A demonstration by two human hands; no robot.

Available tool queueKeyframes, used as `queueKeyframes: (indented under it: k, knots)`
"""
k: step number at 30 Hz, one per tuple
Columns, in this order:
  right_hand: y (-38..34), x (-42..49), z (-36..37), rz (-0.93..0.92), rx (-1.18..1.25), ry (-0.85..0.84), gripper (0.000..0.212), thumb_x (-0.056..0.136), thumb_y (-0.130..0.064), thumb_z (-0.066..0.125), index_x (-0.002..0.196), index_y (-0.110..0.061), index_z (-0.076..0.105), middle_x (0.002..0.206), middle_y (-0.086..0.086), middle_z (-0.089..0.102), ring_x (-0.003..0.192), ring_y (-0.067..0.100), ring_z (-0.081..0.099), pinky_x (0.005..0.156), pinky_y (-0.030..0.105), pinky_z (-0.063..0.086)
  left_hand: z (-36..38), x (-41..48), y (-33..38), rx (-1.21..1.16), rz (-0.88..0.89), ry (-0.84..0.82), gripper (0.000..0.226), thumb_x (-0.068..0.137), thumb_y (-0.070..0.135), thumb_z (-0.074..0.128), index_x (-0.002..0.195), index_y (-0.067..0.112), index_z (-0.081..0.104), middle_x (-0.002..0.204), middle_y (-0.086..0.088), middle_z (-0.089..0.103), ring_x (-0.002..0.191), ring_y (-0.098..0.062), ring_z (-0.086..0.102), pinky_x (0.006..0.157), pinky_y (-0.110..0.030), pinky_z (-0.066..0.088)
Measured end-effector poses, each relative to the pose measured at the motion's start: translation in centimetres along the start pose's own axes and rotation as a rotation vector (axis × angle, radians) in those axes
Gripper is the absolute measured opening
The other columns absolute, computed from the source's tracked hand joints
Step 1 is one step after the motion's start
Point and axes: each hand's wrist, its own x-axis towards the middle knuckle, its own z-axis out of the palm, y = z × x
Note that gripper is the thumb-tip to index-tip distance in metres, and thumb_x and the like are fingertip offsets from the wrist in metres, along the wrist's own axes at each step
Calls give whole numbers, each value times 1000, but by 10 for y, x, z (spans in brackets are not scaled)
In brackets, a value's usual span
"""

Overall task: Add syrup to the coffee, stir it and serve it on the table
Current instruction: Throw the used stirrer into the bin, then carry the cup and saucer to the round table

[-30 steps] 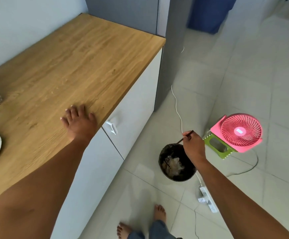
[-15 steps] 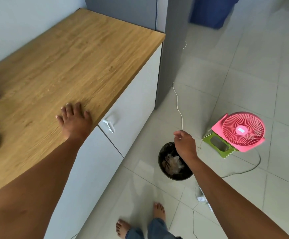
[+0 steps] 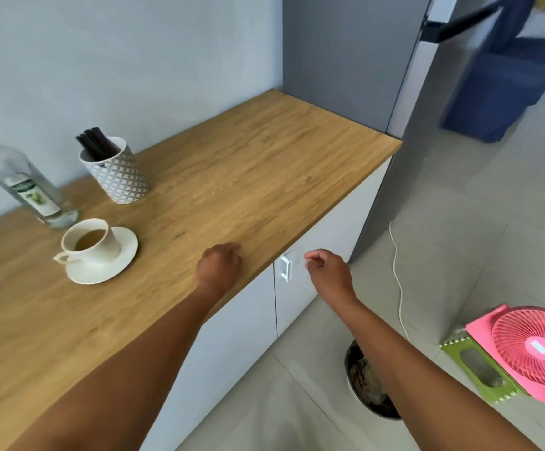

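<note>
A long bench with a light wooden top runs from the near left to the far right along a pale wall, above white cupboard doors. The left hand rests on the bench top close to its front edge, its fingers curled under and holding nothing. The right hand hangs in the air just off the bench edge, in front of the doors and right of a white door handle. Its fingers are loosely curled and empty.

The white cup of brown coffee stands on a round white saucer on the bench, well left of the left hand, with the cup's handle pointing to the near left. Just beyond it, at the far left, a clear glass syrup bottle with a green-and-white label stands leaning in the wide view. Right of the bottle is a white cup-shaped holder with a grey diamond pattern, which holds a bundle of dark stir sticks.

At the bench's far end stands a tall grey cabinet or fridge, with a dark blue bulky object farther right. On the pale tiled floor, a dark round waste bin shows partly under the right forearm. A pink square fan lies on a green plastic stool at the near right. A thin white cable runs across the tiles beside them.
</note>
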Motion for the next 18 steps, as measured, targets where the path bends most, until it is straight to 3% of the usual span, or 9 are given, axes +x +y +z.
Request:
queueKeyframes:
  k: [5,10,15,18]
  knots:
    - [-54,-3,59,-130,-26,-114,19,92,-19,53,100,-27,69,95,-11,70,89,7,63,66,14,42,-37,-32,-50,-62,-86,46,27,96,24,56,120,25,70,126,-2,67,113,-21,61,95,-33,49]
    - [-97,-14,122,-227,-40,-211,21,93,-15,53,101,-23,70,99,-6,72,91,11,65,73,22,46,-77,-59,-103,-119,-202,95,26,94,23,57,114,26,73,124,1,68,111,-19,63,94,-28,46]
    - [-127,-25,177,-304,-87,-282,20,92,-16,54,100,-23,71,95,-8,71,82,7,62,63,14,42,-112,-80,-153,-205,-313,174,25,92,20,60,112,23,74,119,4,72,104,-14,65,87,-20,43]
    - [-141,-30,203,-326,-93,-325,21,92,-15,54,100,-23,71,96,-8,72,84,9,63,67,19,43,-130,-89,-179,-256,-377,222,24,92,19,61,112,22,74,115,4,73,94,-8,62,84,-20,43]
